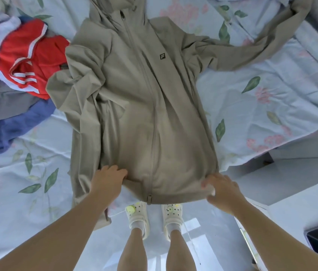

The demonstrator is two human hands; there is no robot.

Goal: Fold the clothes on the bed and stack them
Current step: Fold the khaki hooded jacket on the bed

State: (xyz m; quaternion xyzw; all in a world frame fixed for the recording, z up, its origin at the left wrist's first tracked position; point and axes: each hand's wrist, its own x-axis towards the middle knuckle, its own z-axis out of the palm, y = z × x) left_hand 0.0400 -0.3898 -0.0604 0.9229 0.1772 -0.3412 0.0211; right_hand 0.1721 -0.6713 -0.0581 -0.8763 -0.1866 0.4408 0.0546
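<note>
A khaki zip-up hooded jacket (144, 98) lies front-up on the bed (261, 106), hood at the far end and hem at the near edge. Its left sleeve is folded in over the body. Its right sleeve stretches out toward the far right. My left hand (108, 180) grips the hem on the left side of the zip, fingers curled into the fabric. My right hand (220, 189) pinches the hem's right corner. The hem hangs slightly past the bed's edge.
A heap of unfolded clothes sits at the far left: a red and white top (29, 61), a grey piece (3, 106) and a blue garment (7, 133). My feet in white clogs (154, 218) stand on the pale floor. A white cabinet (301, 192) stands at the right.
</note>
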